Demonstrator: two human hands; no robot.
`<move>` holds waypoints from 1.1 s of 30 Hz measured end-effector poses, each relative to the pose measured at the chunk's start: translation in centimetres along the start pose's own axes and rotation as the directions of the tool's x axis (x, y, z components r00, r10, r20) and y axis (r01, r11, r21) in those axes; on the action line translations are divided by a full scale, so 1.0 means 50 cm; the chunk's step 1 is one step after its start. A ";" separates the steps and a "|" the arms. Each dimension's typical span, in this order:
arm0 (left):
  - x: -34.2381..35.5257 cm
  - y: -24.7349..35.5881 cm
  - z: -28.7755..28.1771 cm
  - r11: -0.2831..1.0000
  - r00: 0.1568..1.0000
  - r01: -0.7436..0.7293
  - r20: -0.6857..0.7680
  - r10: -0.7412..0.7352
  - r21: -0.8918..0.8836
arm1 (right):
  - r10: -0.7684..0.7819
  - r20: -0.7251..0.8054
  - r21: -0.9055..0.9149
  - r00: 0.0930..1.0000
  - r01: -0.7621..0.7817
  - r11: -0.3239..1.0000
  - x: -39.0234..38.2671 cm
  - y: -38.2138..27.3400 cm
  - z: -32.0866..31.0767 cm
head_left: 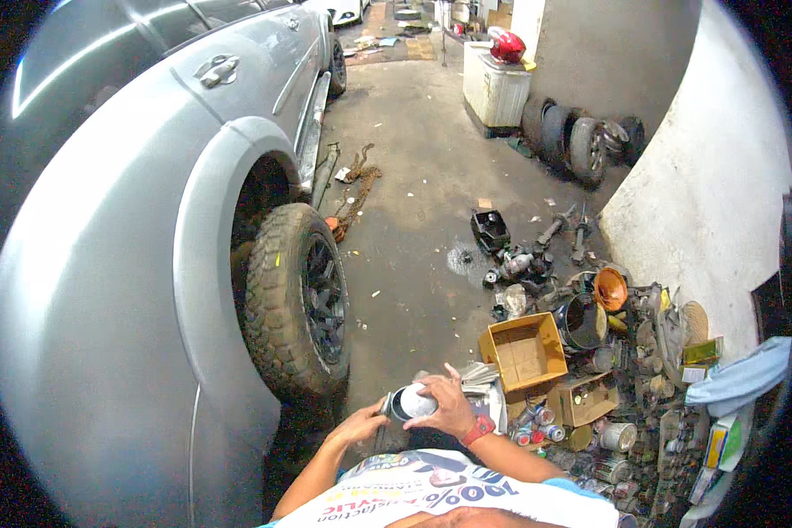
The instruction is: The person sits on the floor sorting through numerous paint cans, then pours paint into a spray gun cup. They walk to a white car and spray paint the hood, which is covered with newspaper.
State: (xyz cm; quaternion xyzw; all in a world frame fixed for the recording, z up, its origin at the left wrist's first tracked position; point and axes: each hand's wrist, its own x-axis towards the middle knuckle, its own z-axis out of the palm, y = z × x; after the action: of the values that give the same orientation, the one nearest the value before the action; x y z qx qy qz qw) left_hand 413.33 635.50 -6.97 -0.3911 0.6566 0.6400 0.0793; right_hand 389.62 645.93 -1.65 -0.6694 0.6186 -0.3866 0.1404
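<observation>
Close to my body, my left hand (361, 426) is wrapped round the side of a dark grey can-like container (393, 408). At its mouth is a round white thing (419, 401), perhaps a cup or lid; its kind is not clear. My right hand (449, 407), with a red watch on the wrist, has its fingers curled over the white thing from the right. Its lower part is hidden by the container and my fingers. Folded papers (480, 378) lie just right of my right hand.
A silver car (106, 264) with a knobbly rear tyre (282, 299) stands at left. On the right are a cardboard box (524, 350), spray cans (537, 425), an orange funnel (611, 289) and loose metal parts (519, 264). Farther off, old tyres (585, 150) lean along the wall.
</observation>
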 end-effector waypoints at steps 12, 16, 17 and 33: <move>0.471 0.423 -0.490 0.969 0.976 -0.154 -0.183 0.118 -0.193 | -0.367 0.096 0.116 0.925 0.356 0.927 0.804 0.328 -0.164; 0.675 0.525 -0.655 0.988 0.986 -0.112 -0.135 0.097 -0.108 | -0.362 0.129 0.088 0.923 0.353 0.931 1.025 0.478 -0.172; 0.731 0.556 -0.693 0.992 0.987 -0.095 -0.135 0.083 -0.080 | -0.343 0.122 0.068 0.931 0.337 0.939 1.080 0.518 -0.182; 1.658 1.221 -1.162 0.915 0.993 -0.057 -0.075 0.094 0.400 | 0.126 0.288 -0.427 0.949 0.009 0.904 1.845 1.140 -0.546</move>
State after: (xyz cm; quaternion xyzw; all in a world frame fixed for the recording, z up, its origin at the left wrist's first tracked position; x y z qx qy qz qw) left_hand 342.35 541.25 0.20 -0.3704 0.7904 0.4771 0.1018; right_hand 323.78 556.32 10.16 -0.7169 0.6780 -0.1291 0.0986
